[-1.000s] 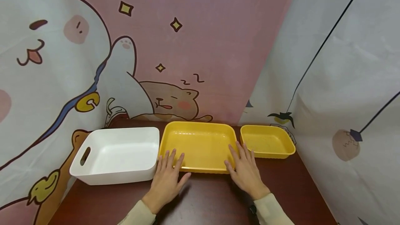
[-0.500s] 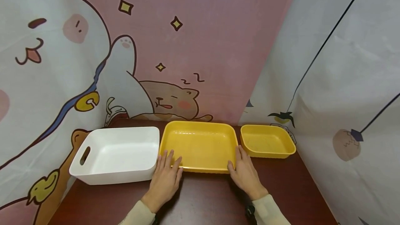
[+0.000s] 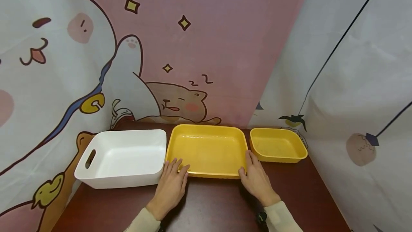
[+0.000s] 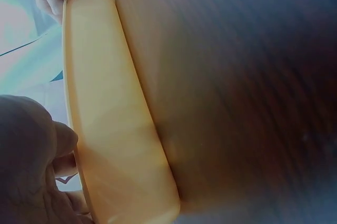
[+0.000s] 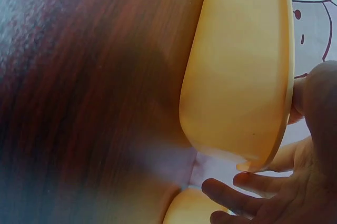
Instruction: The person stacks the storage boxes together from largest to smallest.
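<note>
A large shallow yellow tray (image 3: 207,149) sits on the table between two other containers. My left hand (image 3: 168,187) is at its near left corner, fingers bent over the rim with the thumb drawn in. Seen from the left wrist, that thumb (image 4: 66,138) lies right at the rim, other fingertips behind it. At the near right corner, my right hand (image 3: 257,182) holds the tray's edge, with the thumb inside the rim and fingers along the outer right side. The right wrist view shows those fingers (image 5: 231,195) beyond the tray's end wall (image 5: 237,76).
To the left stands a white plastic bin (image 3: 123,178) with a handle slot, close against the tray. A smaller yellow tray (image 3: 278,146) stands at the right. The dark wood table (image 3: 212,207) ends at printed cloth walls (image 3: 238,46) behind and at the right.
Both hands have drawn their spread fingers in around the tray's near corners. The right fingers went from over the tray to its outer right side; the left thumb came in. The view shifted slightly.
</note>
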`<state>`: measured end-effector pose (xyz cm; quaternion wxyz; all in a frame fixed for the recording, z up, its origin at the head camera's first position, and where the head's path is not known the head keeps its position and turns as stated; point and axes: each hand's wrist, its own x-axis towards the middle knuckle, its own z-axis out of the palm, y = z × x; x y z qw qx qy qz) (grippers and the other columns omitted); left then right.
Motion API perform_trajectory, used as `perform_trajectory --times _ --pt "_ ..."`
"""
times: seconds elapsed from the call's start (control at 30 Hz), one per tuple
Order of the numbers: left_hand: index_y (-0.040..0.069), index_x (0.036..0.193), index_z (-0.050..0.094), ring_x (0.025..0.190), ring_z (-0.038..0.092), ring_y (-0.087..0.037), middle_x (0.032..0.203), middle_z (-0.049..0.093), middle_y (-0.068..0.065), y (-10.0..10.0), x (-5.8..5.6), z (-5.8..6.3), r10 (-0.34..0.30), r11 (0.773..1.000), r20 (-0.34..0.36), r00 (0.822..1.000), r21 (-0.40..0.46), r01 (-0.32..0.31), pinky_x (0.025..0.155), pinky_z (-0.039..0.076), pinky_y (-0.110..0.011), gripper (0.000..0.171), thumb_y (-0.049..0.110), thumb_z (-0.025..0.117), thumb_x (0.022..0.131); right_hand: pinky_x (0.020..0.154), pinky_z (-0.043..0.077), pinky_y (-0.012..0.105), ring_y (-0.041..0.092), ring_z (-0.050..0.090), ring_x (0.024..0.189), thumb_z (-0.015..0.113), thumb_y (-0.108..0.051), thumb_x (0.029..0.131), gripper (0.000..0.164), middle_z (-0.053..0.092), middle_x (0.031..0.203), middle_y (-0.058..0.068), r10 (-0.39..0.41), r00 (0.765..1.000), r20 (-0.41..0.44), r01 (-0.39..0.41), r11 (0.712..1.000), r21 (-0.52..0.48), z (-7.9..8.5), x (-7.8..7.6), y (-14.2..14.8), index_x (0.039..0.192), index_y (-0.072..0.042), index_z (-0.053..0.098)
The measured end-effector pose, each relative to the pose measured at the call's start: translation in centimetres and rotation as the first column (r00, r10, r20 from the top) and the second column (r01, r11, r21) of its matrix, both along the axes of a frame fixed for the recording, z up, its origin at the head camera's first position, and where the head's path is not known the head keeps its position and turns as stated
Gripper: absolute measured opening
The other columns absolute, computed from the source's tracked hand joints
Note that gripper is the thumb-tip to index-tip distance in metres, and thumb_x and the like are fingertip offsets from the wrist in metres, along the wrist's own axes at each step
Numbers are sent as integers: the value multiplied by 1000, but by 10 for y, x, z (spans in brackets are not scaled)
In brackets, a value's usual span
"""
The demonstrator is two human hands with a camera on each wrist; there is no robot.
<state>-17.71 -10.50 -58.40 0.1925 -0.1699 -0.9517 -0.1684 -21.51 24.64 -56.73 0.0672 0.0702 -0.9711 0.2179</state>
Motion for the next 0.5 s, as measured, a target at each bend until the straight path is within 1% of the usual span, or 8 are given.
perform_trajectory --times 0.1,0.2,0.23,0.3,0.43,0.47,0.5 --pt "9 140 80 152 65 -51 154 72 -27 -1 2 1 -2 1000 7 1000 5 2 132 46 -71 28 15 69 116 117 59 73 56 57 158 64 -20 115 76 39 185 31 4 1000 -2 -4 1000 -21 1 2 2 179 7 33" --pt "7 139 81 151 66 -51 153 73 -28 -3 4 1 -6 1000 4 1000 19 6 133 47 -70 27 12 71 114 110 60 75 58 59 152 63 -21 113 77 41 183 32 23 999 -25 -24 999 -44 -1 3 4 179 7 35" --pt "6 138 81 151 66 -51 153 73 -28 -4 5 1 -7 1000 1 1000 24 7 133 47 -69 27 11 72 114 105 63 73 57 61 150 61 -25 114 77 41 183 31 30 998 -50 -31 999 -32 -5 3 6 180 5 35" --pt "5 137 81 150 67 -51 152 73 -28 -5 6 1 -11 1000 -10 1000 29 12 131 49 -69 26 10 73 113 101 63 74 57 61 149 61 -26 113 78 42 182 32 36 998 -61 -39 998 -44 -6 4 7 179 5 35" --pt "6 135 82 149 68 -51 151 74 -27 -8 8 0 -25 999 -40 999 33 26 129 51 -69 25 9 75 111 102 63 74 56 57 155 63 -25 113 79 40 184 31 28 999 -43 -30 998 -46 -6 5 9 180 5 34" --pt "6 135 82 148 68 -51 150 75 -27 -9 8 0 -31 999 -50 998 35 32 129 51 -69 25 8 76 111 105 62 76 58 55 157 65 -22 112 79 39 184 32 23 1000 -19 -24 998 -60 -1 7 9 179 6 34" --pt "7 135 82 148 69 -51 150 75 -27 -9 8 0 -37 998 -59 998 38 39 129 51 -68 25 7 76 110 108 61 76 58 54 159 65 -21 112 79 38 185 31 21 1000 -10 -22 998 -52 -1 7 9 180 6 33"
